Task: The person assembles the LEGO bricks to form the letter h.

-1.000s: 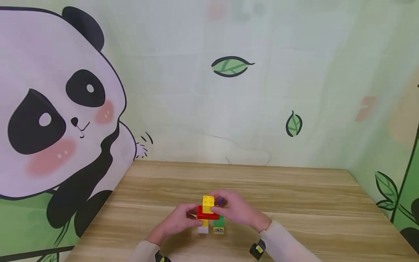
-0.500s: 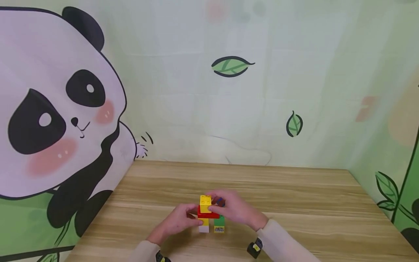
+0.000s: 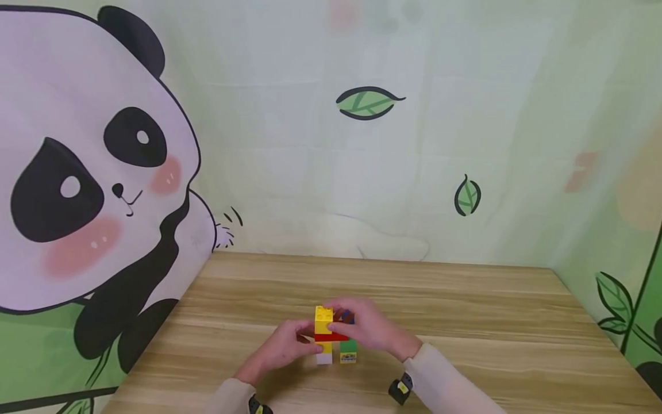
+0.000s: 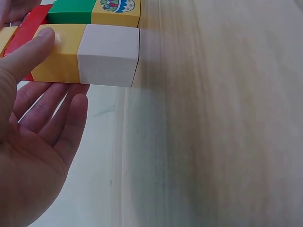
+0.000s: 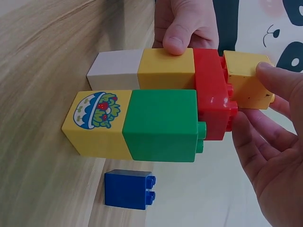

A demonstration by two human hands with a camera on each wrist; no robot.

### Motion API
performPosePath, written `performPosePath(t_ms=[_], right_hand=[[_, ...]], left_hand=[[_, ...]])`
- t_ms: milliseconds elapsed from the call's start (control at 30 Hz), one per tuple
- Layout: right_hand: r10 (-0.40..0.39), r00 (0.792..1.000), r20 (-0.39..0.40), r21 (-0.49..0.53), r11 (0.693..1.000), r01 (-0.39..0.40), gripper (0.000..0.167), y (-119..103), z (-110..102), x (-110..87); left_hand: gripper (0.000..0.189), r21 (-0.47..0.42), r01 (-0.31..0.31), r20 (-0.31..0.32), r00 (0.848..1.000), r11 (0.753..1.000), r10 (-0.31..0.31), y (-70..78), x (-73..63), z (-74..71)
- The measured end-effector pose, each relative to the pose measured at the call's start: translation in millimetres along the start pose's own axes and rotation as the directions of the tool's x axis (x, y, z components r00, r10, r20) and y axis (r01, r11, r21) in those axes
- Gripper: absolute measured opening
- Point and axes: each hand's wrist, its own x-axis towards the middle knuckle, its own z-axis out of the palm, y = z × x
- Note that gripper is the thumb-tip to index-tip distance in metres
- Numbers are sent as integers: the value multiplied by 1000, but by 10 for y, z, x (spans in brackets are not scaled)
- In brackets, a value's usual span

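In the head view, my right hand [image 3: 369, 326] holds a yellow toy block [image 3: 324, 321] at the left end of a red block [image 3: 338, 337], thumb on its near face. Whether it is fully pressed onto the red studs [image 5: 233, 108], I cannot tell. Below the red block, my left hand [image 3: 283, 345] grips another yellow block [image 4: 61, 56], thumb in front and fingers behind. That one stands on a white block [image 4: 109, 54]. Beside this column are a green block [image 5: 161, 124] and a yellow block with a printed picture [image 5: 97, 116]; some green studs show.
A loose blue block [image 5: 125, 189] lies on the wooden table [image 3: 439, 305], behind the stack and partly hidden by my right hand in the head view. A wall hanging with a printed panda [image 3: 67, 190] rises at the table's back and sides.
My right hand has shifted the upper yellow block leftward along the red block, from nearer its middle to its left end. My left hand keeps its grip on the lower yellow block.
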Motion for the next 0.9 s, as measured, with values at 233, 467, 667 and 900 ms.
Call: performPosePath(t_ms=[233,467,667,900], right_hand=[[-22,1000,17,-57,998,23,37,1,-10,5],[-32,999,27,-103,994,34,37,-21,-19,1],[-25,999,36,-111,993,29,36,-34,-8,0],[30,999,26,-97,995,-28,38,-35,-6,-1]], left_hand=[[37,-12,11,9,1000,1000,-11,6,5,-9],[37,-16,10,11,1000,1000,-10,-2,12,4],[35,-5,0,1,1000,1000,0,-9,10,13],[35,-8,11,3,1000,1000,-10,14,2,14]])
